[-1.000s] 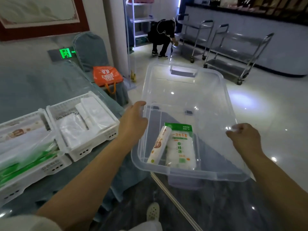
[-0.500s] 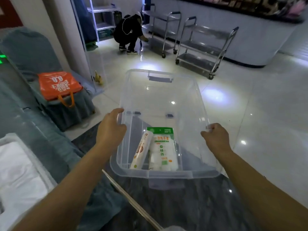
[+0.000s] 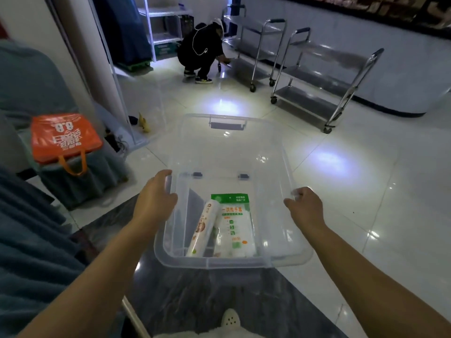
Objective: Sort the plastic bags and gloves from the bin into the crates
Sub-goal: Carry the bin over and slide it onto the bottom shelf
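I hold a clear plastic bin [image 3: 280, 152] in the air above the floor. My left hand [image 3: 156, 196] grips its left rim and my right hand [image 3: 305, 206] grips its right rim. Inside, at the near end, lie a white roll of plastic bags [image 3: 202, 230] and a flat green-and-white pack of disposable gloves [image 3: 235, 228], side by side. The crates are out of view.
An orange bag [image 3: 63, 137] sits on a cloth-covered chair at the left. Teal table cloth [image 3: 29, 240] fills the lower left. A person in black [image 3: 202, 50] crouches at the back by two steel trolleys [image 3: 322, 93]. Glossy white floor lies to the right.
I have turned right with the bin in both hands. The white crates on the table slid out of view at the left. The bin's contents have kept their places.
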The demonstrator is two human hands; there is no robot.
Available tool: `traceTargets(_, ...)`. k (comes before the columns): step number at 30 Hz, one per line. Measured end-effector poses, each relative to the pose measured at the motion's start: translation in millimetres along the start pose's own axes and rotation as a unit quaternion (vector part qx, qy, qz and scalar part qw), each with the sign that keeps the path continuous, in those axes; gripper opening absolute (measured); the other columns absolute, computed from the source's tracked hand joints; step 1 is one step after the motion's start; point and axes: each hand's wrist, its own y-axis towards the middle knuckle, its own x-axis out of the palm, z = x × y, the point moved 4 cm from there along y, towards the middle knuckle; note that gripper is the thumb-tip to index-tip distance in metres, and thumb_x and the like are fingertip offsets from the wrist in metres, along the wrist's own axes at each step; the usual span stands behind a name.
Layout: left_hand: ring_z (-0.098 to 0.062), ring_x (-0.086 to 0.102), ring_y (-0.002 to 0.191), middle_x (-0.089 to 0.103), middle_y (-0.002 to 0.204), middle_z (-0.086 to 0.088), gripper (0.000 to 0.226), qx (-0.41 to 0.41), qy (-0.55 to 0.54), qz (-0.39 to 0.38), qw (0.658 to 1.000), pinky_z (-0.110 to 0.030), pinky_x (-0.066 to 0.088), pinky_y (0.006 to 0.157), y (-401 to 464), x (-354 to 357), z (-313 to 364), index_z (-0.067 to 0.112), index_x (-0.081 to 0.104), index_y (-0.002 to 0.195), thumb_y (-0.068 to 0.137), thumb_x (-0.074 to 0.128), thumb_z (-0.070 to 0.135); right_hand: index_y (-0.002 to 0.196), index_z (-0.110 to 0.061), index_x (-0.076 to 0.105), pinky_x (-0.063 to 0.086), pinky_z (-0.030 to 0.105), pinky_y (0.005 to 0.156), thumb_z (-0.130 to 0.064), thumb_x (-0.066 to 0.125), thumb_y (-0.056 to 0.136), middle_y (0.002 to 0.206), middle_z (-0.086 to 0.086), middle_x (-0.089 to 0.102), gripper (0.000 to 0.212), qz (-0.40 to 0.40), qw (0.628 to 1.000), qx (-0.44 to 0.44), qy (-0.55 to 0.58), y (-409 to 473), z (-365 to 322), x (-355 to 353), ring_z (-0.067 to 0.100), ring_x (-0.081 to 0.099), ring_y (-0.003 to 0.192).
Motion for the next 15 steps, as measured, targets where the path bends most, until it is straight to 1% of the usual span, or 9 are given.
traceTargets(2, -0.022, 0.055, 0.097, 0.054, 0.123, -0.004, 0.058, -0.011, -0.005, 0.017, 1.000, -0.031, 0.048, 0.069, 28.0, 15.1, 11.5, 0.032, 0.039, 0.128, 0.080, 0.065, 0.014, 0.111, -0.005, 0.056, 0.033, 0.018, 0.055, -0.014, 0.063, 0.084, 0.095, 0.002, 0.053, 0.029, -0.015, 1.000, -0.013, -0.014, 50.0, -10.5, 5.2, 0.016, 0.051, 0.080)
traceTargets(4, -0.015, 0.053, 0.087, 0.055, 0.113, 0.001, 0.056, -0.023, -0.015, 0.028, 0.999, -0.026, 0.046, 0.062, 55.0, 27.9, 18.9, 0.031, 0.041, 0.126, 0.079, 0.066, 0.013, 0.110, -0.005, 0.056, 0.031, 0.014, 0.054, -0.014, 0.063, 0.084, 0.093, 0.002, 0.054, 0.029, -0.027, 0.999, -0.024, -0.027, 96.0, -21.4, 15.1, 0.016, 0.052, 0.078)
traceTargets(7, -0.016, 0.054, 0.083, 0.054, 0.105, 0.005, 0.054, -0.058, -0.027, 0.038, 0.997, -0.030, 0.049, 0.062, 99.7, 43.8, 22.2, 0.029, 0.041, 0.124, 0.079, 0.066, 0.012, 0.111, -0.006, 0.056, 0.035, 0.019, 0.056, -0.014, 0.063, 0.084, 0.095, 0.003, 0.057, 0.029, -0.050, 0.998, -0.030, -0.031, 158.8, -39.3, 40.2, 0.016, 0.053, 0.079)
traceTargets(10, -0.014, 0.055, 0.077, 0.053, 0.098, 0.007, 0.050, -0.084, -0.035, 0.048, 0.995, -0.026, 0.045, 0.055, 159.0, 59.3, 21.7, 0.029, 0.041, 0.122, 0.080, 0.065, 0.014, 0.112, -0.007, 0.055, 0.038, 0.023, 0.067, -0.015, 0.063, 0.084, 0.097, 0.004, 0.057, 0.030, -0.073, 0.996, -0.040, -0.029, 219.3, -54.6, 73.9, 0.016, 0.054, 0.080)
traceTargets(11, -0.014, 0.056, 0.078, 0.054, 0.097, 0.007, 0.050, -0.088, -0.041, 0.048, 0.994, -0.025, 0.044, 0.054, 180.8, 64.6, 21.9, 0.029, 0.042, 0.122, 0.080, 0.065, 0.014, 0.112, -0.006, 0.055, 0.038, 0.023, 0.068, -0.015, 0.063, 0.084, 0.097, 0.004, 0.057, 0.030, -0.075, 0.996, -0.042, -0.029, 239.7, -59.3, 85.1, 0.016, 0.053, 0.080)
traceTargets(13, -0.016, 0.057, 0.082, 0.055, 0.097, 0.007, 0.049, -0.089, -0.050, 0.046, 0.994, -0.025, 0.045, 0.057, 230.3, 74.3, 22.7, 0.028, 0.042, 0.122, 0.080, 0.065, 0.016, 0.111, -0.007, 0.056, 0.036, 0.023, 0.064, -0.015, 0.063, 0.084, 0.095, 0.003, 0.056, 0.030, -0.074, 0.996, -0.037, -0.030, 283.1, -70.0, 107.9, 0.016, 0.052, 0.080)
traceTargets(15, -0.016, 0.055, 0.082, 0.054, 0.098, 0.007, 0.051, -0.086, -0.048, 0.044, 0.994, -0.026, 0.045, 0.061, 285.2, 82.3, 23.8, 0.027, 0.041, 0.124, 0.081, 0.065, 0.014, 0.110, -0.007, 0.056, 0.033, 0.020, 0.055, -0.015, 0.063, 0.083, 0.093, 0.002, 0.055, 0.029, -0.076, 0.996, -0.028, -0.033, 327.6, -85.8, 131.3, 0.016, 0.052, 0.078)
